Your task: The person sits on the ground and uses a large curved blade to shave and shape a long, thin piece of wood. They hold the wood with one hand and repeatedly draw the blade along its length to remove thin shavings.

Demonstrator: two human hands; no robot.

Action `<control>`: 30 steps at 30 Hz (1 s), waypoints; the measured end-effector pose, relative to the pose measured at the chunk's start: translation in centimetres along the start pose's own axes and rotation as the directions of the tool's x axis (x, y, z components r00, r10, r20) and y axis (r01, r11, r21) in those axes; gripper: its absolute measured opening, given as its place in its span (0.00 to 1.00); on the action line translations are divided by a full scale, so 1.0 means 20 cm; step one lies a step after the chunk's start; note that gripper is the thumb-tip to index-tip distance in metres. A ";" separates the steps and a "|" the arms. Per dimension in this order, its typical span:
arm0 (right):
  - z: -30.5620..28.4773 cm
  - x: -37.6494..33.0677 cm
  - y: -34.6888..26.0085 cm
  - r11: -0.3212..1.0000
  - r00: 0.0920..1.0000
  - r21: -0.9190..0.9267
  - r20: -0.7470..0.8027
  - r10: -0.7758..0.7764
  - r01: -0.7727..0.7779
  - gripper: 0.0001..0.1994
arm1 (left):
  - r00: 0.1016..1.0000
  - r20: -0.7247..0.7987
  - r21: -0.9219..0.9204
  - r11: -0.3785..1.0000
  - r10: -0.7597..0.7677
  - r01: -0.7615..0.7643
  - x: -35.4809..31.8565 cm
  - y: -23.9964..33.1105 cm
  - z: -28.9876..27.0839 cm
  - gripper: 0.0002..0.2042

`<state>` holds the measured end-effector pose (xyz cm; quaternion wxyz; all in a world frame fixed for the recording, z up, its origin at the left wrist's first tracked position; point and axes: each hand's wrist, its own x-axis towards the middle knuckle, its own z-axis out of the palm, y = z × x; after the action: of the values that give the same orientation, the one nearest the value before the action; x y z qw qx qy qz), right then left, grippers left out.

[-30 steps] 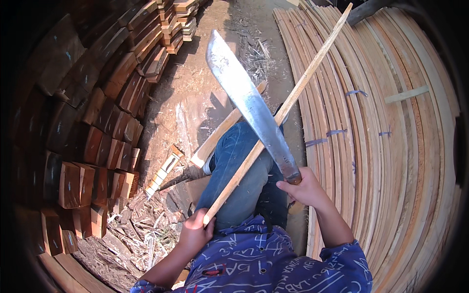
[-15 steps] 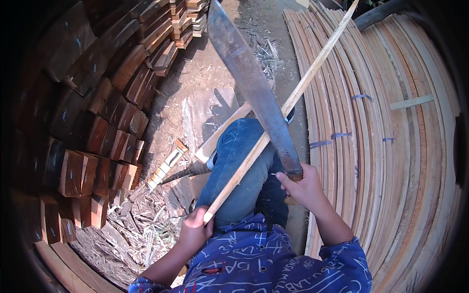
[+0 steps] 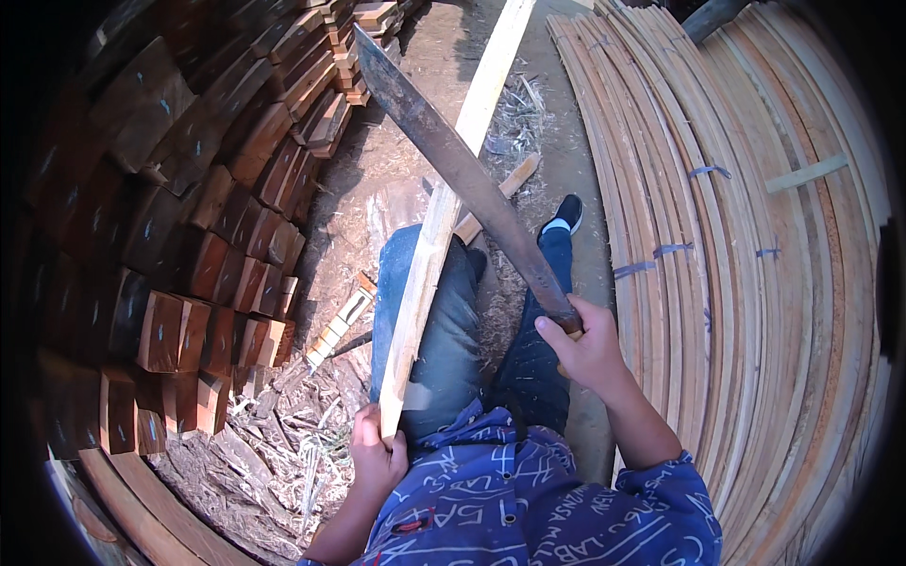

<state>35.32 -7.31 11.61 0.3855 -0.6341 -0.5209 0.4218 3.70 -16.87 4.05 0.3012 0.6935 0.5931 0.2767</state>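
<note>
My left hand is closed round the near end of a long pale wooden strip. The strip slants up and away over my bent leg, and its far end leaves the top of the view. In my right hand is the handle of a machete, with a broad, dark, stained blade. That blade points up to the left and crosses over the strip about midway. Whether the two touch cannot be made out. Most of the machete's handle is hidden by my fingers.
Stacked reddish-brown timber blocks rise on the left. Long thin planks, some tied with purple bands, lie along the right. A wooden sheath rests on the ground among wood shavings. Another board lies beyond my knee.
The strip has swung left to a steeper angle, showing a wider face. The machete's tip has shifted left and lower. My legs have parted, and my right foot now shows.
</note>
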 end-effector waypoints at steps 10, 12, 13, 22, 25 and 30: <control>0.11 0.17 0.00 0.974 0.965 -0.125 0.210 -0.160 0.189 0.11 | 0.832 -0.007 0.079 0.829 -0.555 0.554 -0.04 0.10 -0.06 0.34; 0.14 0.21 0.03 0.952 0.945 -0.149 0.236 -0.227 0.266 0.11 | 0.846 -0.055 0.088 0.842 -0.530 0.533 -0.03 0.10 -0.07 0.33; 0.15 0.24 0.05 0.934 0.930 -0.159 0.242 -0.277 0.320 0.11 | 0.841 -0.060 0.067 0.838 -0.538 0.541 -0.03 0.09 -0.09 0.32; 0.20 0.40 0.16 0.765 0.871 -0.435 0.355 -0.339 0.475 0.17 | 0.969 -0.007 0.275 0.931 -0.247 0.239 0.27 -0.06 -0.30 0.28; 0.23 0.40 0.18 0.782 0.889 -0.435 0.319 -0.329 0.446 0.16 | 0.968 0.095 0.206 0.956 -0.232 0.209 0.30 -0.12 -0.32 0.30; 0.25 0.42 0.11 0.798 0.957 -0.529 0.149 -0.247 0.289 0.12 | 0.882 0.301 0.129 0.932 -0.361 0.338 0.36 -0.14 -0.18 0.33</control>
<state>32.23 0.88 6.62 0.2255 -0.6215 -0.7172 0.2200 0.13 -9.00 4.56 0.4127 0.6213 0.6613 0.0798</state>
